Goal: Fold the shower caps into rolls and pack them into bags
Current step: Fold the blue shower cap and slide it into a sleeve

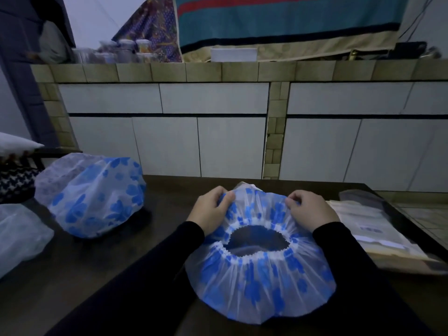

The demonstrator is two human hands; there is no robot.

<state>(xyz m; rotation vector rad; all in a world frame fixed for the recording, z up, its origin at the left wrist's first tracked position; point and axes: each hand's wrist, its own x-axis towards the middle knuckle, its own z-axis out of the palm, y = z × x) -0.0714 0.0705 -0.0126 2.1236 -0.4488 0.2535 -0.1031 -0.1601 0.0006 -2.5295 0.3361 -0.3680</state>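
Dim bluish light, curved wide-angle edges

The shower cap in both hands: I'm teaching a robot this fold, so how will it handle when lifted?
The translucent plastic shower cap with blue flowers looks floppy: it wrinkles where the left hand and right hand pinch it. Probably very light, since the film is thin. Its gathered elastic opening will likely spring back.

The near translucent white plastic shower cap with blue flowers (261, 275) looked thin and crinkled; the dark wooden table (101, 263) looked smooth, faintly glossy.
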